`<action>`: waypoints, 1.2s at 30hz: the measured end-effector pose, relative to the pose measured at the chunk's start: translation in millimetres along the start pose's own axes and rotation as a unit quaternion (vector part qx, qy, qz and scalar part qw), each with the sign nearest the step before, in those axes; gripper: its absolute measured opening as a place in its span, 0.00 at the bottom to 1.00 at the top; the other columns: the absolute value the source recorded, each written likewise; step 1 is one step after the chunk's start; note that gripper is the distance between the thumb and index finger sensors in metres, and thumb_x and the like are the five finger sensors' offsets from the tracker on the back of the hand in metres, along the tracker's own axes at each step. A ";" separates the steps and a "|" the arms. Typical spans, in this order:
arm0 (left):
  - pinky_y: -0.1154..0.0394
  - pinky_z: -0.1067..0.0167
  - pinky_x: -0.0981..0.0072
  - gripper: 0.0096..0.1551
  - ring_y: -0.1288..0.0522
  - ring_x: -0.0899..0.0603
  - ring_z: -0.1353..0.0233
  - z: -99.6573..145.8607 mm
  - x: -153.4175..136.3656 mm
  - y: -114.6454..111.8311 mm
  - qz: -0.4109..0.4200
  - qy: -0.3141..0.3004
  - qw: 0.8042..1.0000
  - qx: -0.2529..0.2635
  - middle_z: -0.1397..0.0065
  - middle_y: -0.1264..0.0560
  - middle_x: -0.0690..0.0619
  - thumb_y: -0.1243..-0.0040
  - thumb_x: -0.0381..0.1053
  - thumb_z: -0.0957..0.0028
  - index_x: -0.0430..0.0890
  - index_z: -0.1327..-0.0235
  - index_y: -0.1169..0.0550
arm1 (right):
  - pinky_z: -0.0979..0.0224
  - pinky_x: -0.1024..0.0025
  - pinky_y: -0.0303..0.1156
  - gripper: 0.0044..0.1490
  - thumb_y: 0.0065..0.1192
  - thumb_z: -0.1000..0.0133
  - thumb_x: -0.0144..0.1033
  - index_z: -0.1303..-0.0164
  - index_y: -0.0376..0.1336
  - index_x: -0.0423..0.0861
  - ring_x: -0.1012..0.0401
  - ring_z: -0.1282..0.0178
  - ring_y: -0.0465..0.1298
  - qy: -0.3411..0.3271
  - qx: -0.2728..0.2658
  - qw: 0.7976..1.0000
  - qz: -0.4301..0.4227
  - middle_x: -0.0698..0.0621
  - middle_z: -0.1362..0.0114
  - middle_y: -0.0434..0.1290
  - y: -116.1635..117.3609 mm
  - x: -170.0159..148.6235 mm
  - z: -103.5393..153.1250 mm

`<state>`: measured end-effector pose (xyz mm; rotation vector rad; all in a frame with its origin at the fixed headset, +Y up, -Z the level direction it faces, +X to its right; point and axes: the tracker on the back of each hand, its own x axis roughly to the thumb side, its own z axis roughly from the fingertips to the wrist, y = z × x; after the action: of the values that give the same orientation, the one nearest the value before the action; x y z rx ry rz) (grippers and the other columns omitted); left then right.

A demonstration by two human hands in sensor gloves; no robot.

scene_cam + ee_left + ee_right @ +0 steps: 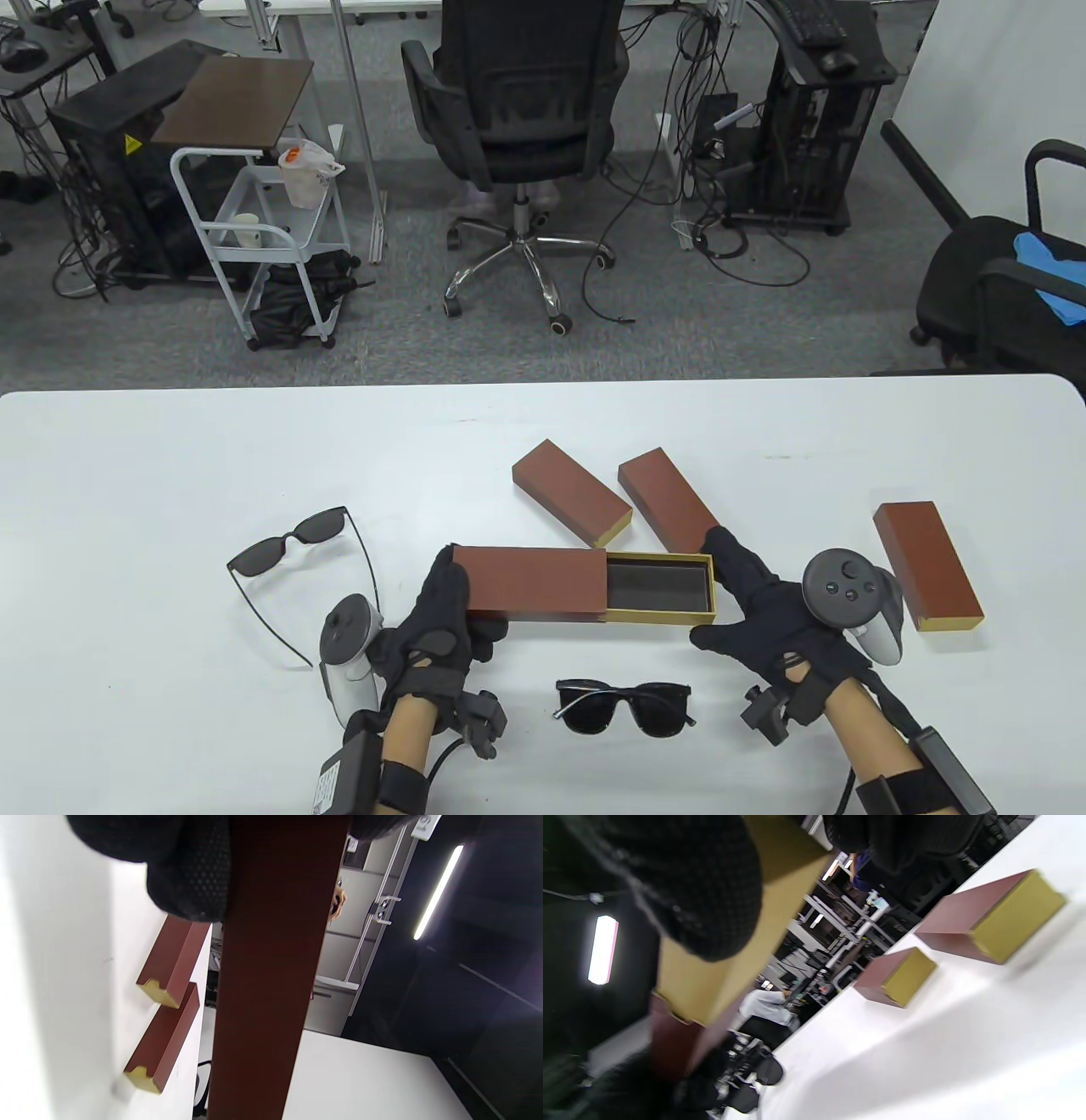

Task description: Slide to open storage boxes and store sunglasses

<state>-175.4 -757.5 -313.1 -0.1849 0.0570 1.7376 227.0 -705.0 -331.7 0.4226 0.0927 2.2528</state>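
1. Your white table (170, 475) carries four storage boxes and two pairs of sunglasses.
2. Of the four boxes, you hold one (530, 581) between your hands near the front middle; its brown sleeve is slid left, so its gold tray (660, 587) sticks out on the right. The dark lining shows and nothing lies in the tray.
3. The other three boxes are closed: two angled ones side by side just behind the held box, the left one (570, 491) and the right one (668, 501), and a third (926, 564) apart at the right.
4. Your left hand (441, 615) grasps the sleeve's left end, fingers wrapped over it.
5. Your right hand (759, 607) clasps the tray's right end, fingers on its far side and thumb on the near side.
6. One pair of sunglasses (626, 706) lies folded just in front of the held box; the second pair (293, 543) lies unfolded to the left.
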 end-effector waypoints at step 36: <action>0.23 0.56 0.52 0.43 0.20 0.42 0.50 2.2 -3.6 28.0 -0.003 0.008 0.996 0.084 0.36 0.26 0.43 0.60 0.68 0.45 0.51 0.18 0.46 | 0.43 0.52 0.76 0.24 0.74 0.63 0.42 0.56 0.75 0.53 0.51 0.50 0.81 -0.142 0.049 0.893 0.423 0.49 0.49 0.82 124.6 52.9 8.6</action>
<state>-202.5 -765.6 -312.2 -0.0754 0.2141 1.7156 107.6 -748.2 -283.9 0.9925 -0.1660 3.0073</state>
